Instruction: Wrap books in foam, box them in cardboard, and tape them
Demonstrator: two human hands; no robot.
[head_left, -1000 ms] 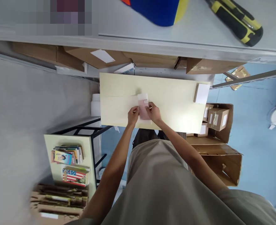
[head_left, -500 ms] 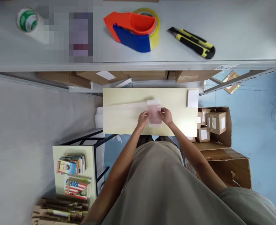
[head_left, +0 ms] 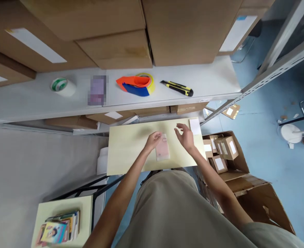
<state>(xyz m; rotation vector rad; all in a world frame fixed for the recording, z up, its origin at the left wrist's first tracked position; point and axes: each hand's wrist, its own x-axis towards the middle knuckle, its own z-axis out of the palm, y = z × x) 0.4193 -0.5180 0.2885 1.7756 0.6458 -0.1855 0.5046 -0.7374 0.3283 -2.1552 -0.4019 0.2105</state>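
Note:
A small pink packet [head_left: 162,150] in a clear sleeve lies flat on the pale yellow table [head_left: 126,151]. My left hand [head_left: 153,140] rests at the packet's upper left corner, fingers curled against it. Off to the right, my right hand [head_left: 184,136] hovers with its fingers spread and holds nothing. A small white pad [head_left: 194,126] lies at the table's far right corner, just beyond my right hand.
A grey shelf [head_left: 209,81] above the table carries an orange-blue tape dispenser [head_left: 136,85], a yellow-black utility knife [head_left: 177,88] and a tape roll [head_left: 62,86], with large cardboard boxes behind. An open carton of small boxes [head_left: 223,150] stands to the right. Books [head_left: 59,229] lie on a lower left table.
My right hand has let go of the packet and lifted off to the right, fingers spread. The packet now lies flat on the table. The view has tilted up and shows more of the shelf.

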